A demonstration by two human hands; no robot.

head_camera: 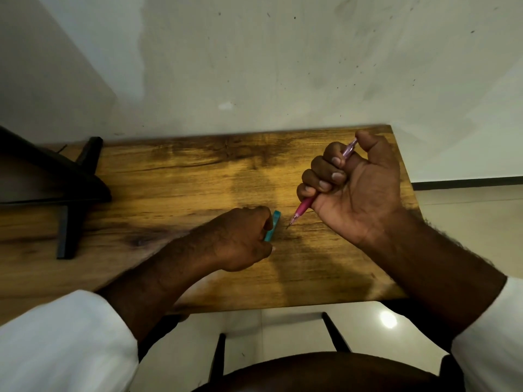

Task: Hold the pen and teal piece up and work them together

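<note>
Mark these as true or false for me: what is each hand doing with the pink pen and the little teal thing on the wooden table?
1. The right hand grips a pink translucent plastic mechanical pencil in a fist. True.
2. The pencil's tip points up at the wall. False: the tip points down towards the brown wooden table.
3. The left hand holds a small flat teal plastic case. True.
4. The teal case lies far off at the table's left edge. False: it sits in the left hand, close to the pencil's tip.
5. The person wears black sleeves. False: both sleeves are white.
</note>
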